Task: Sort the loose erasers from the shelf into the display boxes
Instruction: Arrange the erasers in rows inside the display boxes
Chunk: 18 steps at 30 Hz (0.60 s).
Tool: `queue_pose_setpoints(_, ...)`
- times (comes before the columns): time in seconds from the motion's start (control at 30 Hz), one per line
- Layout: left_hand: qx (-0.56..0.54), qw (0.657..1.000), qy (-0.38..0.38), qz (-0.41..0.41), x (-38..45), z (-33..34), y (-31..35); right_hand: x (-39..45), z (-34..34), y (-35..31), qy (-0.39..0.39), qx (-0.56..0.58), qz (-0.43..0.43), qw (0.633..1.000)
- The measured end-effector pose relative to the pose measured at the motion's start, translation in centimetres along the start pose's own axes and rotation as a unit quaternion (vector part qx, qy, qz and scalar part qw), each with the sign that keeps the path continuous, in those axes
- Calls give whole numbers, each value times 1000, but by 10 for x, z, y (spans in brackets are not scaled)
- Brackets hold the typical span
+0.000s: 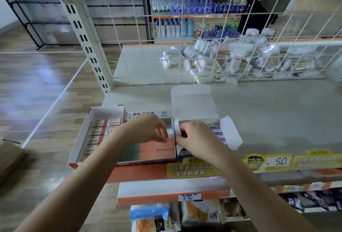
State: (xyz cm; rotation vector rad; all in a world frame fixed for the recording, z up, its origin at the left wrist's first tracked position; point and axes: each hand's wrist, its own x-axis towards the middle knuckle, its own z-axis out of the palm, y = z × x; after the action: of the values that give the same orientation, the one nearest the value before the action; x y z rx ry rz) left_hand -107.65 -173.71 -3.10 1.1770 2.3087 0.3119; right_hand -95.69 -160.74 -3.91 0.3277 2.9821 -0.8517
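Left hand point(148, 130) hovers, grip curled and holding nothing, over the middle box point(148, 150); right hand point(192, 139) pinches the white flap point(176, 127) beside it, apparently to clear the opening.

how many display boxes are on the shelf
3, side by side at the front edge: the red-trimmed box at left, the middle box under both hands, the blue-eraser box with open lid at right.

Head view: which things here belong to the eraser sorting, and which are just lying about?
Job:
left box of red-sleeved erasers
middle box of orange erasers
right box of blue-labelled erasers
left hand
right hand, pinching a white flap

Lying about:
cotton swab packs
drink bottles
snack packets
price tags
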Motion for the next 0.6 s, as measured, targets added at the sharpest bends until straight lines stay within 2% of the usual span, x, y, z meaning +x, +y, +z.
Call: queue_pose_setpoints(0.6, 78, 996, 40, -8, 1, 13, 3, 1, 1, -1, 11, -22, -16, 1000)
